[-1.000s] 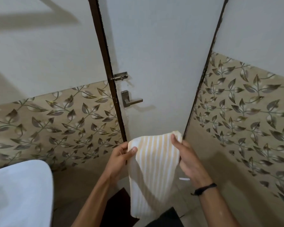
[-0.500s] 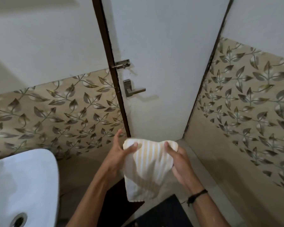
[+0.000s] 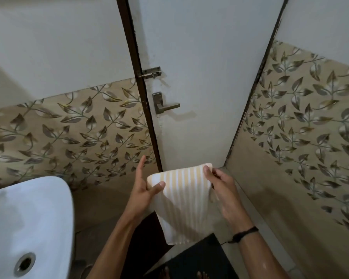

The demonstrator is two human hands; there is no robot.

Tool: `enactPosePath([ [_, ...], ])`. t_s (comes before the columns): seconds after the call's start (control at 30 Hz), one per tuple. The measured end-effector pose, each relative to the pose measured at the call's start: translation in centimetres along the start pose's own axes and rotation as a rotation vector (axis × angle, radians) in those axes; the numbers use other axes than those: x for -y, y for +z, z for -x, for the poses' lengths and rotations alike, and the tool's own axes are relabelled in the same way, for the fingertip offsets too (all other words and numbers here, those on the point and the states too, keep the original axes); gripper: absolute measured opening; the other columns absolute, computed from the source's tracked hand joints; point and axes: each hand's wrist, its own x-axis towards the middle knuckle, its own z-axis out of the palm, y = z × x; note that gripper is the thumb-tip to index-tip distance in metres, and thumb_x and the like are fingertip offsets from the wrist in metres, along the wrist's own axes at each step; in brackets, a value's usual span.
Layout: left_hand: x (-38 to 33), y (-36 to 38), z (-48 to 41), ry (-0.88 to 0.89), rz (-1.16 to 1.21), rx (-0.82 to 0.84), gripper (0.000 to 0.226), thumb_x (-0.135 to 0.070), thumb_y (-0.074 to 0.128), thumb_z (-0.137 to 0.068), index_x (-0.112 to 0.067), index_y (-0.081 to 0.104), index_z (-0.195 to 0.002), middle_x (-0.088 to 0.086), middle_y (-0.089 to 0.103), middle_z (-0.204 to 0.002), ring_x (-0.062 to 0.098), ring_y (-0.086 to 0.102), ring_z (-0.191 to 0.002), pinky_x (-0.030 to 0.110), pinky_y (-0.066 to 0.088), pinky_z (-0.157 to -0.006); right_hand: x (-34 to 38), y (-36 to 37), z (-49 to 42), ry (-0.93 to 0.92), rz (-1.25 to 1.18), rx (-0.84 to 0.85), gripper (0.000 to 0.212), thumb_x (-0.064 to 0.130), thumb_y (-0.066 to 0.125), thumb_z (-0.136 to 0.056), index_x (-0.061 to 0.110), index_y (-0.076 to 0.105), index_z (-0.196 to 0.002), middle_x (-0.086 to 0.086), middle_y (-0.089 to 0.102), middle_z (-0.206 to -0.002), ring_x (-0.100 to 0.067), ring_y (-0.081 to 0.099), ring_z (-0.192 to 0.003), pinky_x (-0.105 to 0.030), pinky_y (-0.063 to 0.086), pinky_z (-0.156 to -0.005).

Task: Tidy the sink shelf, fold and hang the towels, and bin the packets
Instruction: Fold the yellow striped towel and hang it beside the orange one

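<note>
Towel (image 3: 181, 200), striped, is pinched at top corners w/ left hand (image 3: 142, 190) thumb-only, fingers splayed, & right hand (image 3: 222, 190). Loose left grip prob lets the fold slip open.

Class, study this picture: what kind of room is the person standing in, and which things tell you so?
Most likely a small bathroom: a white washbasin with a drain, leaf-patterned wall tiles, a bolted door, and a striped towel in both hands.

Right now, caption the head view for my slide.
Both hands, left hand and right hand, hold a striped towel before the closed door.
</note>
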Motion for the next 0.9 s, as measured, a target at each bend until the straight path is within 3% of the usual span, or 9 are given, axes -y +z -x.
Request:
enactPosePath([
  [0.07, -0.1, 0.8, -0.2, 0.037, 0.048, -0.051, 0.095, -0.017, 0.082, -0.085, -0.063, 0.027, -0.147, 0.002, 0.026, -0.164, 0.030, 0.054, -0.136, 0.054, 0.052, -0.104, -0.5, 0.0, 0.6, -0.010, 0.077, 0.042, 0.017, 0.027, 0.073, -0.092, 0.014, 0.076, -0.101, 0.002, 0.080, -0.092, -0.011, 0.076, -0.085, -0.020, 0.056, -0.067],
  [0.13, -0.7, 1.4, -0.1, 0.061, 0.054, -0.071, 0.098, -0.025, 0.085, -0.082, -0.066, 0.024, -0.147, 0.002, 0.020, -0.168, 0.030, 0.043, -0.145, 0.056, 0.046, -0.110, -1.1, -0.1, 0.8, -0.018, 0.083, 0.003, 0.013, 0.019, 0.073, -0.092, 0.012, 0.076, -0.102, -0.001, 0.080, -0.091, -0.017, 0.076, -0.086, -0.025, 0.058, -0.069],
  [0.23, -0.6, 1.2, 0.6, 0.043, 0.015, 0.002, 0.121, -0.012, 0.082, -0.083, -0.062, -0.003, -0.152, -0.023, 0.007, -0.161, -0.015, 0.044, -0.132, 0.023, 0.051, -0.101, -0.6, 0.4, 0.6, -0.029, -0.062, -0.029, 0.011, 0.017, 0.069, -0.095, 0.010, 0.077, -0.099, -0.007, 0.079, -0.094, -0.019, 0.074, -0.087, -0.030, 0.058, -0.075],
  [0.37, -0.4, 0.6, 1.2, 0.090, -0.091, -0.001, 0.119, -0.005, 0.079, -0.084, -0.052, -0.002, -0.157, -0.028, 0.005, -0.160, -0.040, 0.027, -0.119, -0.002, 0.041, -0.090, 0.0, 0.7, 0.3, -0.015, -0.017, -0.011, 0.021, 0.029, 0.070, -0.094, 0.013, 0.075, -0.105, 0.000, 0.079, -0.096, -0.011, 0.074, -0.090, -0.020, 0.053, -0.072],
  [0.43, -1.2, 1.3, 0.9, 0.125, -0.093, -0.070, 0.112, -0.008, 0.078, -0.086, -0.049, 0.003, -0.158, -0.037, 0.003, -0.155, -0.035, 0.019, -0.129, 0.003, 0.034, -0.103, -0.7, 0.6, 0.6, 0.016, 0.073, -0.006, 0.024, 0.026, 0.075, -0.090, 0.011, 0.074, -0.109, 0.002, 0.080, -0.095, -0.010, 0.075, -0.089, -0.018, 0.053, -0.070],
  [0.57, -2.0, 1.4, 0.9, 0.118, -0.009, -0.070, 0.116, -0.017, 0.081, -0.083, -0.056, -0.001, -0.156, -0.036, 0.001, -0.152, -0.001, 0.014, -0.146, 0.038, 0.032, -0.119, -0.3, 0.6, 1.0, 0.020, -0.073, -0.091, 0.040, 0.011, 0.075, -0.089, 0.019, 0.061, -0.126, -0.001, 0.075, -0.103, -0.013, 0.072, -0.097, -0.018, 0.050, -0.067],
  [0.67, -1.8, 0.4, 1.4, 0.152, -0.116, -0.005, 0.125, -0.014, 0.082, -0.082, -0.060, -0.010, -0.152, -0.046, -0.010, -0.148, 0.000, 0.010, -0.148, 0.040, 0.031, -0.118, 1.0, 0.5, 1.1, 0.013, -0.212, -0.008, 0.060, 0.009, 0.074, -0.089, 0.037, 0.046, -0.135, 0.001, 0.075, -0.107, -0.010, 0.070, -0.101, -0.023, 0.045, -0.077],
  [0.73, -1.8, 0.5, 1.4, 0.205, -0.168, -0.054, 0.122, -0.012, 0.081, -0.083, -0.059, -0.008, -0.153, -0.053, -0.008, -0.146, -0.004, 0.005, -0.149, 0.040, 0.024, -0.122, 1.1, 0.5, 1.5, -0.002, -0.083, 0.051, 0.064, 0.009, 0.075, -0.088, 0.039, 0.041, -0.133, 0.006, 0.079, -0.096, -0.006, 0.073, -0.094, -0.024, 0.048, -0.078],
  [0.9, -1.8, 0.7, 0.7, 0.149, -0.070, -0.117, 0.123, -0.026, 0.087, -0.076, -0.064, -0.003, -0.151, -0.028, -0.006, -0.163, 0.019, 0.020, -0.155, 0.053, 0.033, -0.119, -0.1, 0.7, 2.1, -0.083, 0.060, -0.089, 0.043, 0.009, 0.074, -0.089, 0.032, 0.053, -0.119, -0.009, 0.078, -0.092, -0.020, 0.073, -0.093, -0.041, 0.056, -0.091],
])
